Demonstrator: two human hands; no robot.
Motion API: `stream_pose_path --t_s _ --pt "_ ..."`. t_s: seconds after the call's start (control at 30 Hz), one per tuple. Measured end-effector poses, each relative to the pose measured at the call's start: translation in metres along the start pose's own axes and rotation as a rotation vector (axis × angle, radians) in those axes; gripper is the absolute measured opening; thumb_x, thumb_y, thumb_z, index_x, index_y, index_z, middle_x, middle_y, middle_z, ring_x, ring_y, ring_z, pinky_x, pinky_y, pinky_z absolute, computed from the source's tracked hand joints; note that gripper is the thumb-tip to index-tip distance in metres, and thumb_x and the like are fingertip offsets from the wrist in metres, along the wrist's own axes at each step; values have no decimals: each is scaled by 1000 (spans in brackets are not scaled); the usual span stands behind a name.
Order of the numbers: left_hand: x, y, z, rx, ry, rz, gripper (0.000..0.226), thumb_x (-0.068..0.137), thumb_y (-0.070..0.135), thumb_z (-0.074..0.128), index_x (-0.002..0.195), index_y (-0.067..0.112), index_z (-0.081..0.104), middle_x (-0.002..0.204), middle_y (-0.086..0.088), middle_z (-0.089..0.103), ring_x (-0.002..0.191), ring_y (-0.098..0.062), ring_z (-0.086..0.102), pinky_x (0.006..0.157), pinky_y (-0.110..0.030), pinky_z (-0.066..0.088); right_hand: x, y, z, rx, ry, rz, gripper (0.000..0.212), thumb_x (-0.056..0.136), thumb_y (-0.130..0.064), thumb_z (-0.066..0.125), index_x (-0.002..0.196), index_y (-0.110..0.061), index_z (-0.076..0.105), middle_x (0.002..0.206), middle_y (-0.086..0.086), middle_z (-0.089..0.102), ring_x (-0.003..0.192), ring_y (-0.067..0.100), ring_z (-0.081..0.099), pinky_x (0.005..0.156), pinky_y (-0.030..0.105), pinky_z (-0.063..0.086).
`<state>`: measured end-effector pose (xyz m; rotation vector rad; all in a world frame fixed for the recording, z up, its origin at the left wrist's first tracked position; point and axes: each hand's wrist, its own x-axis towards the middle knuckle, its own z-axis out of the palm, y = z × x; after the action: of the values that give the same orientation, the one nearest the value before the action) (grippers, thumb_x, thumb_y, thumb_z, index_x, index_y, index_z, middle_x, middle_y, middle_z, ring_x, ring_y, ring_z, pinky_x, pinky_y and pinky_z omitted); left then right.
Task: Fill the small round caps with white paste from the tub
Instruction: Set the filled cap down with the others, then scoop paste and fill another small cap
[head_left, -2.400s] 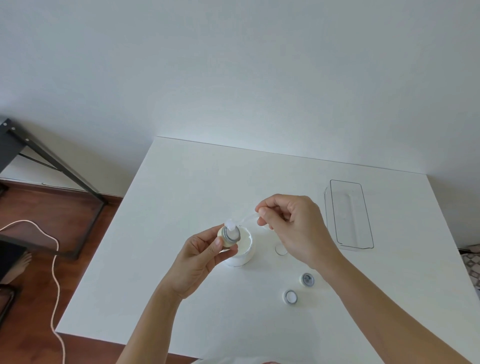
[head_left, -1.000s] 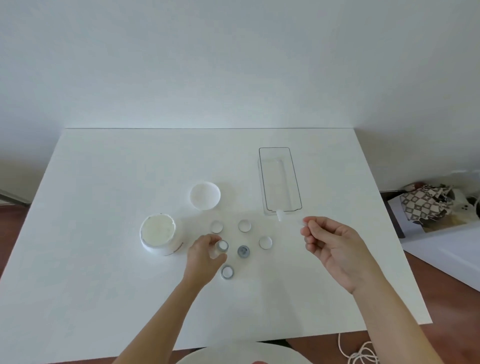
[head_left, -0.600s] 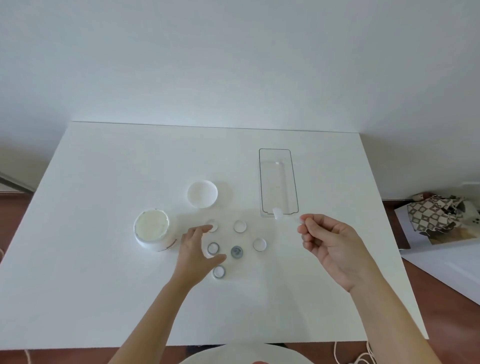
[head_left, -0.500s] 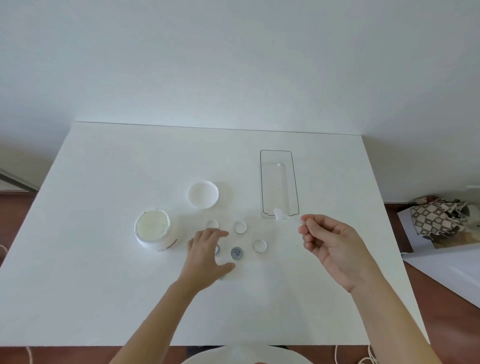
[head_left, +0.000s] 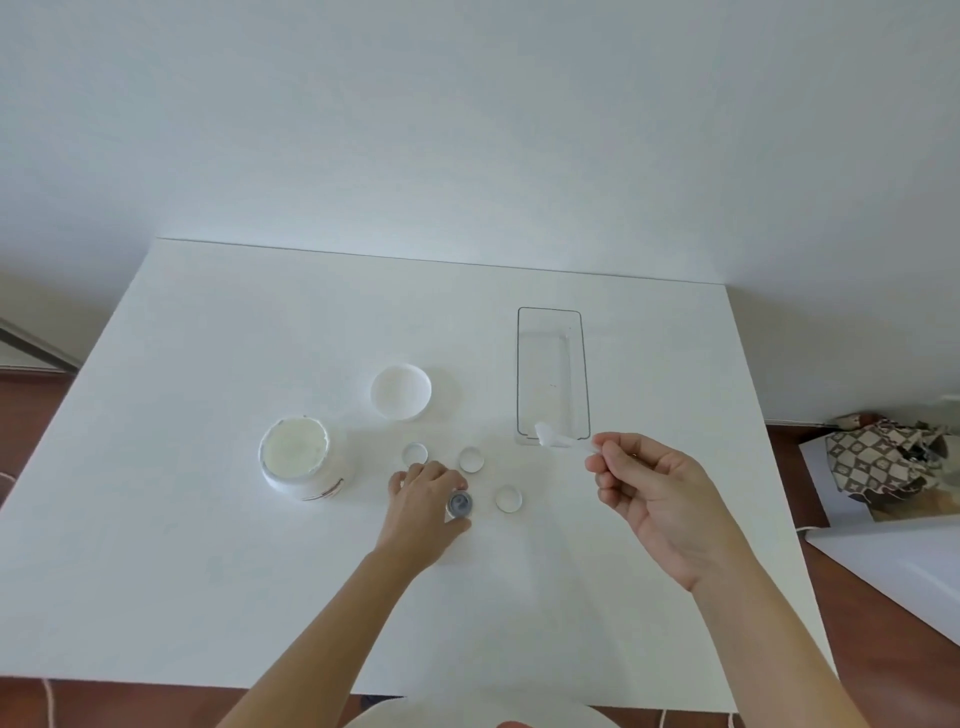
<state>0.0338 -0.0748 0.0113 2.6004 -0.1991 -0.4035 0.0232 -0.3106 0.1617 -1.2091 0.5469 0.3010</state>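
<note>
Round white tub (head_left: 298, 460) of smooth pale paste stands open on the matte white table (head_left: 208, 519), its lid (head_left: 400, 391) upturned behind the caps. Clear rectangular tray (head_left: 552, 379) sits far right; plain white wall behind, red-brown floor at the edges. Your left hand (head_left: 423, 506) curls thumb and fingers around the grey cap (head_left: 459, 504), with three white-filled caps (head_left: 471, 459) nearby. Your right hand (head_left: 649, 491) pinches a small clear spatula (head_left: 558, 441) tipped with paste.
</note>
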Motion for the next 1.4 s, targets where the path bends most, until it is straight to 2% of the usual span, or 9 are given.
stream_pose_path --t_s 0.13,0.27,0.5,0.77,0.83,0.93,1.07,1.27,1.4 --pt "-16 7 -30 -425 110 -104 31 76 10 80 103 15 67 101 2 63 85 -15 66 77 -27 53 7 1 13 -21 -34 7 11 91 -5 59 97 -2 68 78 10 72 64 13 59 64 19 55" --pt "-38 3 -70 -721 195 -235 34 73 10 83 98 27 67 99 14 68 70 -2 64 67 -16 51 18 5 43 -43 -74 10 10 88 -6 62 93 1 68 88 16 74 70 15 64 67 21 57" --pt "-76 -47 -132 -1028 322 -355 31 74 5 85 93 26 70 92 7 73 72 -11 68 69 -20 54 39 28 133 -284 -146 -58 8 87 -7 67 89 -1 71 83 14 76 66 16 67 65 23 57" --pt "-95 -120 -173 -1098 344 -383 30 73 3 85 87 27 72 90 8 75 75 -10 71 68 -15 54 67 69 223 -886 -95 -395 10 81 -14 73 72 -12 70 61 -5 69 53 0 61 58 9 46" --pt "-94 -134 -178 -1105 325 -378 31 73 3 85 89 27 73 91 7 76 75 -10 71 68 -14 54 71 78 237 -996 -118 -465 10 84 -15 70 75 -13 69 65 -9 68 61 3 62 62 15 49" --pt "-90 -151 -183 -1111 290 -360 32 74 4 85 91 28 75 90 3 77 74 -10 69 69 -14 54 76 89 252 -1294 -159 -580 15 92 -20 62 83 -8 65 75 -1 68 73 18 60 60 32 47" --pt "-86 -163 -188 -1129 242 -328 34 73 6 85 96 30 76 91 -11 77 77 -12 70 72 -14 54 80 101 264 -1655 -160 -692 20 99 -26 50 88 -10 57 84 1 56 84 19 49 60 28 33" --pt "-85 -171 -188 -1165 204 -297 38 74 6 86 101 31 77 92 -18 76 78 -11 70 74 -13 54 77 107 276 -1886 -206 -625 23 101 -25 46 88 -11 60 78 0 38 80 19 38 63 29 30" --pt "-87 -173 -187 -1185 194 -271 40 70 13 86 103 34 77 94 -15 77 82 -13 70 79 -20 56 75 106 276 -1739 -172 -453 34 99 -26 50 68 -12 44 80 2 44 76 21 44 62 30 32"
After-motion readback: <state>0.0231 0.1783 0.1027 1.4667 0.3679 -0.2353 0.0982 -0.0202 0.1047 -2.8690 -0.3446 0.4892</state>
